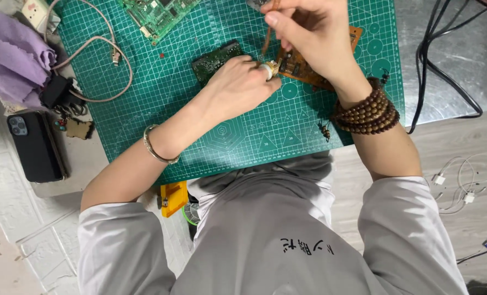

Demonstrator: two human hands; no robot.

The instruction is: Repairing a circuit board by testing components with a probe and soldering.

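We see our left hand [238, 87] resting on the green cutting mat [145, 109], its fingers curled together and pressing down on the near edge of an orange-brown circuit board [303, 68] that lies at about one o'clock from the mat's centre. A pale ring-like piece sits at the fingertips; we cannot tell exactly what it is. Our right hand [314, 38] hovers just above the same board, fingers pinched shut on a thin brown tool [268, 33] whose tip points down toward the board. A beaded wooden bracelet [366, 112] wraps that wrist, and a metal bangle [156, 147] the other.

Just beside the left hand, at eleven o'clock, lies a dark green board [213, 60]; a larger green board [156, 16] sits at the mat's twelve o'clock edge. A beige cable [104, 65] loops at ten o'clock. Off the mat at nine o'clock a black phone [36, 145] lies on the surface, with purple cloth [11, 54] beyond it. Black cables [446, 65] trail at three o'clock.
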